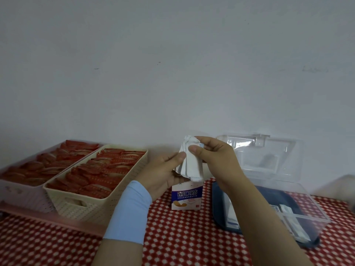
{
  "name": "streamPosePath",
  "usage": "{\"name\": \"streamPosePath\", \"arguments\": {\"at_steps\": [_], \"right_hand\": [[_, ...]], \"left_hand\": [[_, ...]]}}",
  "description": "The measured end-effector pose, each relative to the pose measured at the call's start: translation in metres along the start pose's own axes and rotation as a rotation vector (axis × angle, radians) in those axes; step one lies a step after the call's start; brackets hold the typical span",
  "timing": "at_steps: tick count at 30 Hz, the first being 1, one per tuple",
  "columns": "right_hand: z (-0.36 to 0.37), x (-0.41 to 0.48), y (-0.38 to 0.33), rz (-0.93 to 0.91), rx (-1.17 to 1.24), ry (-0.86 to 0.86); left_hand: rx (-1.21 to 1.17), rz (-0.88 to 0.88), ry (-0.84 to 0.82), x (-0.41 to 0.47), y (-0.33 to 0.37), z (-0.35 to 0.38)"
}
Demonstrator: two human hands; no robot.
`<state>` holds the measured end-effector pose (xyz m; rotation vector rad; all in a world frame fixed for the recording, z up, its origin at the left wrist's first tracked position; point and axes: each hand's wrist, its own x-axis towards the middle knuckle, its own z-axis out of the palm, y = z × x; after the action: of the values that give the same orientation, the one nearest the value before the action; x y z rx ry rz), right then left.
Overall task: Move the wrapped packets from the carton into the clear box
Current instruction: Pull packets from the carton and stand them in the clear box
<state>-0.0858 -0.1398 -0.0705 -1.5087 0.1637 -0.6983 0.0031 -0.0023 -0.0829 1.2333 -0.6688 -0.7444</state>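
Though clear of the carton point(186, 197), not yet in the box point(315, 208): holding the packets point(190, 164) in mid-air, a fanned white stack just above the carton's mouth and just left of the box. Pinching the stack's upper end with the right hand point(215, 156): thumb flat on the near face, forefinger hooked over the top edge, other fingers tucked behind and unseen. Steadying the left edge with the left hand point(163, 173): thumb pressed on the stack about halfway up, palm turned up and inward, a blue cuff point(130, 208) on the wrist. Cannot make out the left fingers behind the packets, nor any grip on the carton; seems to hang just under the palm rather than stand on the cloth point(192, 237), though blurred there.

Holding the stack's long axis near upright, top tipped slightly left, lower ends splayed toward the carton. Reaching in with the right forearm slanted up across the box's left side, so far nearer the box than the left hand. Judging from that: a short carry right and down with the right hand alone, left thumb letting go first, stack turned flat to lie along the floor of the box beside the loose packets point(294, 221) already at the near right corner. Nothing barring the way: lid point(269, 150) thrown back toward the wall, mouth open upward.

Off to the left, well apart: two baskets point(99, 206) of red wrappers.
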Motion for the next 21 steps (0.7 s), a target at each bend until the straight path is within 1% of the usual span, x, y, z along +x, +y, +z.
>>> {"name": "streamPosePath", "arguments": {"at_steps": [4,9,10,15,21], "right_hand": [[0.002,-0.003,-0.006,0.031,0.064,-0.063],[0.003,-0.006,-0.010,0.071,0.028,-0.130],[0.003,-0.006,-0.010,0.080,0.021,-0.138],[0.004,-0.007,-0.011,0.037,-0.021,-0.132],[0.003,-0.002,-0.014,-0.107,-0.435,-0.031]], "left_hand": [[-0.237,-0.050,-0.079,-0.003,0.000,0.002],[-0.422,-0.118,-0.254,-0.002,-0.003,0.004],[-0.430,-0.110,-0.261,-0.001,-0.004,0.004],[-0.396,-0.077,-0.180,0.001,-0.007,0.009],[-0.387,-0.095,-0.104,0.001,-0.004,0.009]]}}
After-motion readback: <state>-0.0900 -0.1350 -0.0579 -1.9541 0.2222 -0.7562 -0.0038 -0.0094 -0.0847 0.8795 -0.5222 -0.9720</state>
